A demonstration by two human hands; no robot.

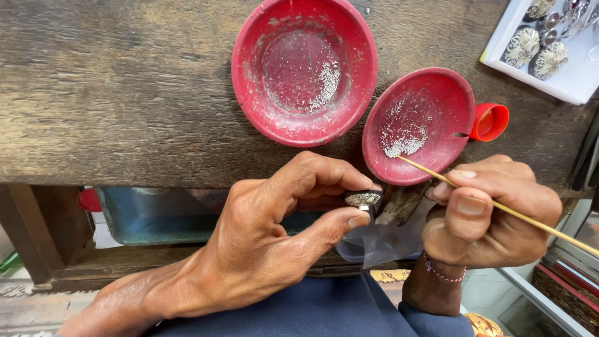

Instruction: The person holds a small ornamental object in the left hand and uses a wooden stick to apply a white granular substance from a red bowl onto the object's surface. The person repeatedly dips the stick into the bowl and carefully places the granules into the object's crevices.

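My left hand (pixel 274 231) pinches a small oval silver ornament (pixel 362 199) between thumb and fingers, just below the edge of the wooden bench (pixel 125 93). My right hand (pixel 493 212) holds a thin wooden stick (pixel 530 218) like a pen. The stick's tip rests among tiny silver granules in the smaller red bowl (pixel 449 100), which is tilted toward me. A larger red bowl (pixel 256 75) with more granules sits to its left.
A small red cap (pixel 490 122) lies beside the smaller bowl. A white tray (pixel 577 81) with silver ornaments is at the top right. Under the bench sit a blue-grey tray (pixel 156 218) and a piece of clear plastic (pixel 380 243).
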